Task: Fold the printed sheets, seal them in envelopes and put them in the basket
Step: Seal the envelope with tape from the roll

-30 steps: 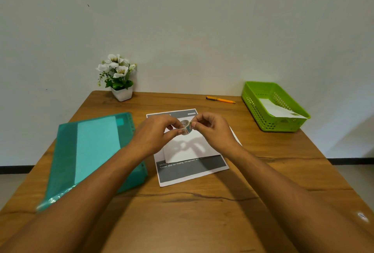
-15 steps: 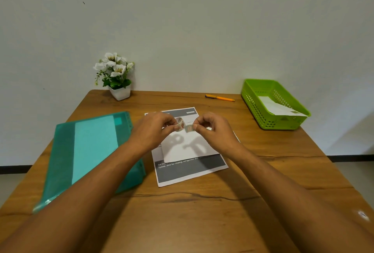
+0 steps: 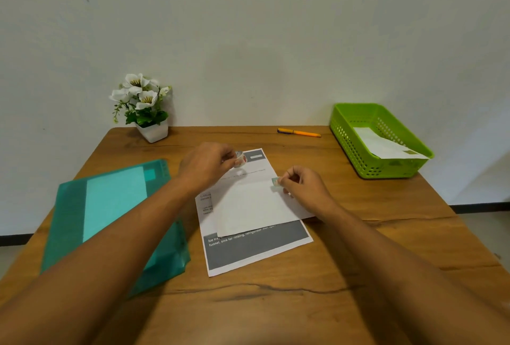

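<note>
A white envelope (image 3: 254, 204) lies on a printed sheet (image 3: 256, 248) with a grey band at the middle of the table. My left hand (image 3: 207, 165) pinches a small roll of tape (image 3: 241, 158) above the sheet's far end. My right hand (image 3: 303, 187) pinches a torn piece of tape (image 3: 276, 182) just over the envelope's right part. The green basket (image 3: 347, 137) stands at the back right and holds one sealed envelope (image 3: 383, 147).
A teal plastic folder (image 3: 110, 212) with a sheet inside lies at the left. A white pot of flowers (image 3: 143, 107) stands at the back left by the wall. An orange pen (image 3: 299, 132) lies at the table's far edge.
The hands were together on the tape roll; now they have parted. The right hand moved right and down with a piece of tape, while the left keeps the roll.
</note>
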Motion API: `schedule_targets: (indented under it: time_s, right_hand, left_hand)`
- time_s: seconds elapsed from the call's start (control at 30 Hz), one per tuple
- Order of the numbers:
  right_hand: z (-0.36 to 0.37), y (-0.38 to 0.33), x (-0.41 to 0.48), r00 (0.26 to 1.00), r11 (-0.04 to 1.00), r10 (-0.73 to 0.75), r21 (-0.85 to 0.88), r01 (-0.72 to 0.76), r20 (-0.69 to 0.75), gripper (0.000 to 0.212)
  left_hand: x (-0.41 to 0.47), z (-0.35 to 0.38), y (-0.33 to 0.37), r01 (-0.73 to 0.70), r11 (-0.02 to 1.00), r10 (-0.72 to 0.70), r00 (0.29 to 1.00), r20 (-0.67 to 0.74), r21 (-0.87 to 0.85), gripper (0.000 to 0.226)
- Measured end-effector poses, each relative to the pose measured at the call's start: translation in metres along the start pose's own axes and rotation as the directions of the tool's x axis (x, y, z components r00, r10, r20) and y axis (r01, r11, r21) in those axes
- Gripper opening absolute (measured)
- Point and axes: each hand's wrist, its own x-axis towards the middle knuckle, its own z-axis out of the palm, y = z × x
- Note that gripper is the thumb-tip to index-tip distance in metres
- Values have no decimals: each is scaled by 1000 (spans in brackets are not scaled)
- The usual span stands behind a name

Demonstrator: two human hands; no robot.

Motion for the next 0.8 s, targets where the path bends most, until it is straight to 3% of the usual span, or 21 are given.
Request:
schedule_targets:
  time_s: [0.2, 0.4, 0.63, 0.8]
  right_hand:
    - [15, 25, -1, 987, 994, -107, -47, 102, -118, 9]
    - [16, 30, 0, 978, 987, -158, -22, 157, -138, 12]
    - [15, 30, 0, 978, 987, -158, 9, 161, -138, 11]
    - [13, 30, 0, 984, 990, -131, 29, 136, -122, 12]
  left_hand:
    - [65, 19, -13, 56, 995, -54, 998, -21, 82, 23]
    - [112, 40, -19, 136, 975, -136, 991, -13, 176, 31]
    - [119, 50, -21, 94, 962, -96, 995, -7, 255, 33]
    - [96, 32, -15, 160, 982, -142, 975, -169, 99, 39]
